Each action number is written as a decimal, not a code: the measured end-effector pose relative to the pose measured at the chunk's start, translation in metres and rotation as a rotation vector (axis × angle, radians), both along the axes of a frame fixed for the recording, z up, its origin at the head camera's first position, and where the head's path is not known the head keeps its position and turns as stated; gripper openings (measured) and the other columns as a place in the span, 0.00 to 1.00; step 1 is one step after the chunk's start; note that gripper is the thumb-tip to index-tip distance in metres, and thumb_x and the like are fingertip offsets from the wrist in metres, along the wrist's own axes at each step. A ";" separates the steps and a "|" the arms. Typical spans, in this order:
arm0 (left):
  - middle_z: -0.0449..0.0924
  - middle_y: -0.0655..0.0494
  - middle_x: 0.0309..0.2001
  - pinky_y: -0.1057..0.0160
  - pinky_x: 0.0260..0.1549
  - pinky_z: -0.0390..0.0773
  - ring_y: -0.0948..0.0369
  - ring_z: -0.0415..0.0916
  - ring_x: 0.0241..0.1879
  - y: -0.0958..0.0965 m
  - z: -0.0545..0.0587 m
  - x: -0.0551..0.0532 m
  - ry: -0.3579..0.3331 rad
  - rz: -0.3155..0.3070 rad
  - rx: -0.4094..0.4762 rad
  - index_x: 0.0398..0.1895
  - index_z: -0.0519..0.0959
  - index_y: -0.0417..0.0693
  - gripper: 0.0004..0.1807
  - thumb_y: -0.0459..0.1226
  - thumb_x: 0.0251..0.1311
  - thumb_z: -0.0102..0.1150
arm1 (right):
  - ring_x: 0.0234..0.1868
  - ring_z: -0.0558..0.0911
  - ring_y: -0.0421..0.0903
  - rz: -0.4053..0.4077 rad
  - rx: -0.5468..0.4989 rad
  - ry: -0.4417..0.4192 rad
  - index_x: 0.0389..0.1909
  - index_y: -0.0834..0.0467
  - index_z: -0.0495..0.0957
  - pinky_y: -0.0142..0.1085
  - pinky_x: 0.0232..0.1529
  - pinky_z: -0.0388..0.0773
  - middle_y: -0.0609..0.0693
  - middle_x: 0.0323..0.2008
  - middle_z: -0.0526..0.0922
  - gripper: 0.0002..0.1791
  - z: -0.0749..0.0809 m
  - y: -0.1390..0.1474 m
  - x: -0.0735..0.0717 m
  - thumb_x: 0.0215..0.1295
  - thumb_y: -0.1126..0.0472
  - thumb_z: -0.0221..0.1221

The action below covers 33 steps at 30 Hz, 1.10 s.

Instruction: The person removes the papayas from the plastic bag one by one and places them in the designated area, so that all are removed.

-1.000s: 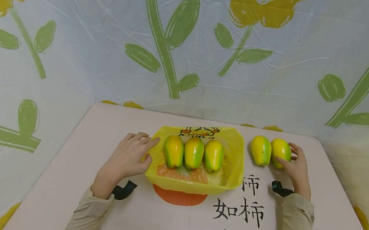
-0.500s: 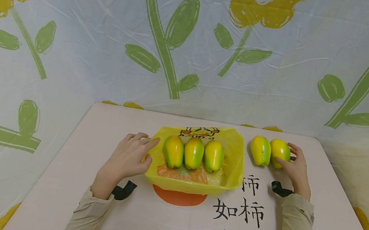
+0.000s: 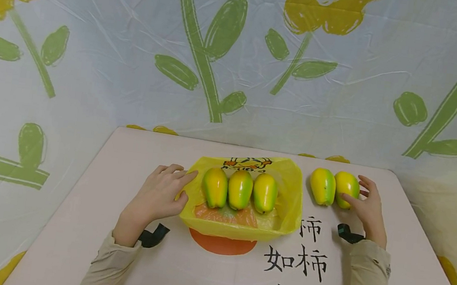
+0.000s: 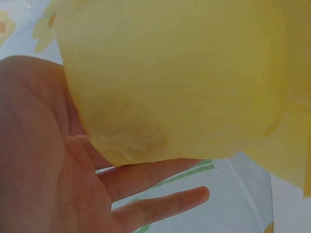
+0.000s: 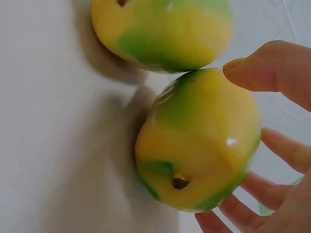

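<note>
Three glossy yellow-green papayas, among them the middle papaya (image 3: 239, 190), lie in a row in an opened yellow plastic bag (image 3: 288, 215). At the bag's left side is my left hand (image 3: 163, 191), its index finger over the rim. The left wrist view shows its fingers stretched out behind the yellow plastic (image 4: 180, 77). To the right of the bag, two more papayas stand side by side, touching. My right hand (image 3: 369, 208) is spread loosely around the outer papaya (image 5: 199, 141), thumb on its near side, fingertips right at its right edge. The neighbouring papaya (image 3: 322, 186) stands left of it.
A pale tablecloth (image 3: 179, 278) with black brush characters (image 3: 311, 262) and an orange-red printed shape (image 3: 222, 244) covers the table. Flower-patterned sheeting (image 3: 115, 54) hangs behind and at both sides.
The two right-hand papayas shifted very slightly left, then stayed put. My right hand has since eased a little to the right, its fingers loosening from the outer papaya. The left hand stays still.
</note>
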<state>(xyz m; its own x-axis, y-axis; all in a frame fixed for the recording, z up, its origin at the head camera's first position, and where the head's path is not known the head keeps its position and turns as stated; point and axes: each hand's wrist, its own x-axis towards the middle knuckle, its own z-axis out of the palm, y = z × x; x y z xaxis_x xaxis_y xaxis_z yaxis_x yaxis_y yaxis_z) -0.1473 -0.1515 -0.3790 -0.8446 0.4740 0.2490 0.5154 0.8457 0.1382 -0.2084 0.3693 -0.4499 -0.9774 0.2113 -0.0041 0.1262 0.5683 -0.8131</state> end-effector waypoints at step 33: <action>0.82 0.47 0.54 0.43 0.56 0.70 0.47 0.72 0.60 -0.001 0.000 0.000 -0.017 0.001 -0.001 0.62 0.78 0.43 0.28 0.36 0.54 0.53 | 0.72 0.54 0.66 0.029 -0.004 0.193 0.78 0.55 0.52 0.68 0.67 0.50 0.61 0.76 0.52 0.42 0.052 -0.021 0.014 0.67 0.57 0.61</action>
